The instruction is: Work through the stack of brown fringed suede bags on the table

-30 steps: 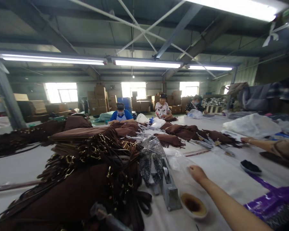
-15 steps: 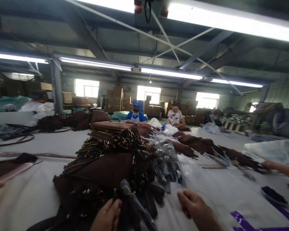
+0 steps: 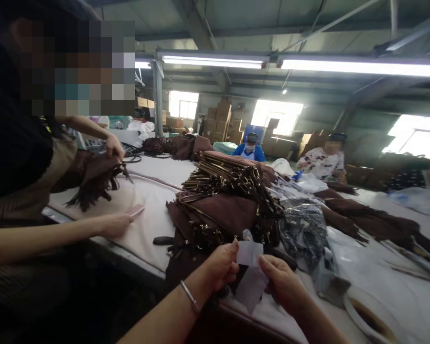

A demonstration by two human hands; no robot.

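Observation:
A whitish, see-through strip of thin paper or film is stretched between my two hands, and part of it hangs down below them. My left hand, with a silver bangle at the wrist, pinches its left edge. At the other edge, my right hand grips it between thumb and fingers. Just behind my hands rises a tall stack of dark brown bags with gold-coloured clasps. A grey wrapped end pokes up behind the strip. The lower fingers of both hands are partly hidden.
On the left a co-worker holds a brown fringed piece and a pink comb over the table edge. A tape roll lies at lower right. Clear plastic bags and more brown fringed pieces lie beyond.
The view has swung left, bringing the co-worker into sight. My hands, apart before with the left one at the brown bags, have come together on the whitish strip.

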